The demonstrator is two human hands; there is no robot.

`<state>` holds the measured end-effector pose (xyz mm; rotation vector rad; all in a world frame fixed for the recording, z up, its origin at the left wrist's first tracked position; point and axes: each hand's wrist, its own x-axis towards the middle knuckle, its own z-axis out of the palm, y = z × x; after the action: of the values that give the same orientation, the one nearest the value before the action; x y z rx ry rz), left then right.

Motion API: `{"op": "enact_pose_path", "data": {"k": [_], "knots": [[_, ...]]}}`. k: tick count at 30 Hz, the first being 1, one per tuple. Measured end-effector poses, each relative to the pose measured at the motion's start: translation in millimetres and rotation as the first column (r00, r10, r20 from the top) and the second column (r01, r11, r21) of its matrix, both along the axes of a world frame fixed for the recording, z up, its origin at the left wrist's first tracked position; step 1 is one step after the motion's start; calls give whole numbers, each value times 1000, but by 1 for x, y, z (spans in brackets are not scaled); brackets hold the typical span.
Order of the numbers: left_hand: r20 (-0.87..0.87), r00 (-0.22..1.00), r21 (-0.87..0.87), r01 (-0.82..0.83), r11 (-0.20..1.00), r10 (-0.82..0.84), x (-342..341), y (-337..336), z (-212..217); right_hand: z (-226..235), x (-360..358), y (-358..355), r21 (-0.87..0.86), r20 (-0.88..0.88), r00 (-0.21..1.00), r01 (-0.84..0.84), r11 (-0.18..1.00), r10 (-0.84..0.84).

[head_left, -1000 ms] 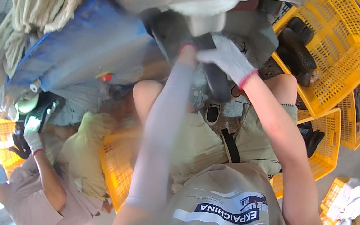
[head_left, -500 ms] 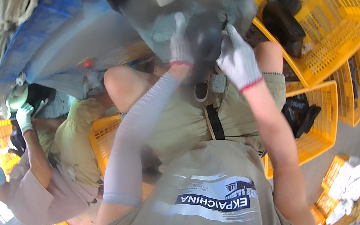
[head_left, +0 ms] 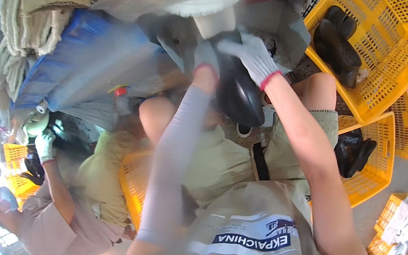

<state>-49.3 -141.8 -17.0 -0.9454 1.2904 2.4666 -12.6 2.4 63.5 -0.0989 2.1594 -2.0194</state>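
The right hand (head_left: 252, 57) and blurred left hand (head_left: 206, 58) grip the shoe (head_left: 242, 97), at 1 o'clock from centre. If the white roller (head_left: 215, 23), at the shoe's 11 o'clock, spins, a loose hold could let it slip.

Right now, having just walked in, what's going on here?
The person's left hand and right hand, both gloved, hold a glossy black shoe close to a white, fuzzy-edged part; whether they touch is unclear. More black footwear lies in a yellow crate to the right. On the left, a co-worker's gloved hand is near something dark.
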Motion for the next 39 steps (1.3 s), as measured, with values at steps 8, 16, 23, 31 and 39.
{"op": "enact_pose_path", "data": {"k": [8, 16, 23, 31, 39], "knots": [[-672, 730, -316, -132, 939, -123, 71, 16, -25, -19, 79, 21, 408, -521, 846, 131, 904, 112], [-212, 977, 143, 53, 988, -22, 45, 27, 14, 49, 41, 9, 400, -261, 965, 97, 911, 12], [-342, 933, -412, -43, 910, -111, 83, 22, 71, -8, 64, 42, -427, 165, 984, 12, 904, 64], [-290, 957, 44, 41, 998, -26, 79, 14, 79, 49, 63, 36, -67, 73, 997, 7, 998, -2], [-275, 442, -837, 327, 439, -854, 170, 260, 76, 62, -70, 359, 641, -588, 797, 566, 519, -143]]}}
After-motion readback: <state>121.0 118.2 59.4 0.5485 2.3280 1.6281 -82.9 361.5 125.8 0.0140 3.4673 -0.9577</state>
